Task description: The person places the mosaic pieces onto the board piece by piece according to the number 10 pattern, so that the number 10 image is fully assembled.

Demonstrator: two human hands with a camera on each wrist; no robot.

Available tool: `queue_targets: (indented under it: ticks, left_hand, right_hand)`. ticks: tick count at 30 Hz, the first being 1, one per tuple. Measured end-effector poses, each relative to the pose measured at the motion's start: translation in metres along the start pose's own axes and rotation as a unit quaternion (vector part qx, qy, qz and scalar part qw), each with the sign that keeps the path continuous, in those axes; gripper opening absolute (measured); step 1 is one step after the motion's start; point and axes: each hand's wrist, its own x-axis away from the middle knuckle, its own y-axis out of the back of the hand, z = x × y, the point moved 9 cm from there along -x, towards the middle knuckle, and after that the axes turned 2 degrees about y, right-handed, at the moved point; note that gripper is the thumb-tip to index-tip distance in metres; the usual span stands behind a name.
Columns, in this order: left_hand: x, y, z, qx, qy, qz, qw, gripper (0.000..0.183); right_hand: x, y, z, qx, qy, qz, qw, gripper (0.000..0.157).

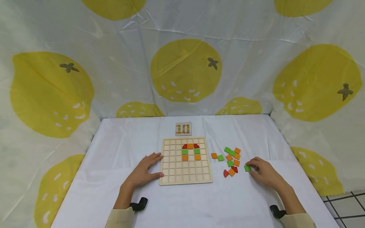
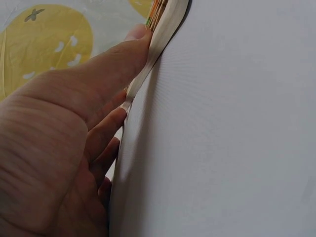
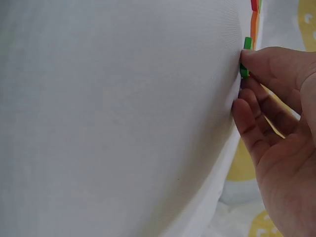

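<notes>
My left hand (image 1: 144,171) rests at the left edge of a wooden grid board (image 1: 170,172). Its fingers lie spread, and in the left wrist view the thumb (image 2: 121,57) touches the board's rim. Set in the board's upper middle is an arch of tiles: red quarter-round pieces at the corners, an orange square (image 1: 190,146) between them, green and orange squares down both sides. To the right, my right hand (image 1: 265,173) pinches a green square tile (image 1: 247,168) between thumb and fingers, low at the cloth. In the right wrist view the green tile (image 3: 248,43) appears edge-on.
Loose green, orange and red tiles (image 1: 229,157) lie scattered between the board and my right hand. A small printed pattern card (image 1: 183,129) sits behind the board. White cloth (image 1: 196,205) covers the table, and a lemon-print curtain (image 1: 245,76) hangs behind.
</notes>
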Motion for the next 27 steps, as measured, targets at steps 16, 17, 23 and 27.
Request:
queue_targets:
  ticks: [16,17,23,27]
  left_hand:
    - [-0.002,-0.002,0.008,-0.006,-0.003,0.000,1.0000,0.083]
    - [-0.002,-0.002,0.009,-0.004,-0.002,0.001,1.0000,0.083]
    - [-0.002,-0.002,0.010,0.002,-0.002,-0.003,1.0000,0.084]
    - [-0.002,-0.002,0.008,-0.005,-0.008,-0.007,0.9999,0.083]
  right_hand:
    - [-0.023,0.000,0.023,-0.019,0.008,-0.022,1.000,0.024]
    - [-0.026,-0.001,0.028,-0.024,0.009,-0.020,0.999,0.024]
    - [-0.050,-0.013,0.059,-0.057,0.020,-0.015,0.998,0.026]
    - [-0.064,-0.024,0.083,-0.088,0.039,-0.012,0.995,0.026]
